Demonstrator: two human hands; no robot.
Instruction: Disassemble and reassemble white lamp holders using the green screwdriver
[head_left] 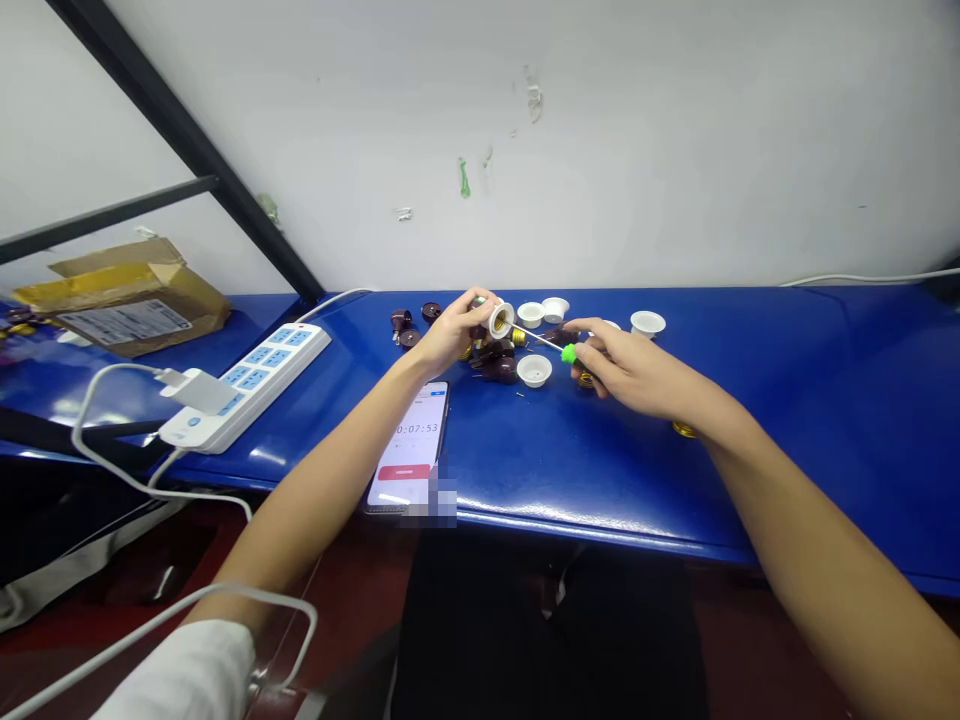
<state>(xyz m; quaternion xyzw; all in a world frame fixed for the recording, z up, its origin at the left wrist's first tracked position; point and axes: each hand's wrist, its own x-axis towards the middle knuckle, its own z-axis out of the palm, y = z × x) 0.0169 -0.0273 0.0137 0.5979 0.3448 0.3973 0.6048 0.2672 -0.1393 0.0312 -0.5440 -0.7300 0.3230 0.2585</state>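
- Wall: pale, scuffed, rising behind the surface.
- Surface: glossy blue; carries all small parts, loosely grouped near its back half.
- Cardboard package: opened, labelled, at far left beyond the black frame.
- Power strip: white with blue socket faces, set slantwise at left; a white adapter is plugged in near its front end.
- Phone: face up at the front edge, beside the left forearm; timer partly covered, visible digits end in 07:53.
- Right hand: grip closed around the green handle of the screwdriver.
- Left hand: grip narrow, pinching the white-rimmed piece above the cluster.
- Screwdriver: handle inside the right grip; shaft slopes up and leftward, tip end at the mouth of the white-rimmed piece. Exact tip contact cannot be told.
- White-rimmed piece: at the left fingertips, mouth turned toward the right hand, brass colour inside.
- White dish: between the hands, nearer the front; similar ones lie behind.
- Dark brown parts: below the left hand.
- Small brass-coloured bit: just in front of the white dish.
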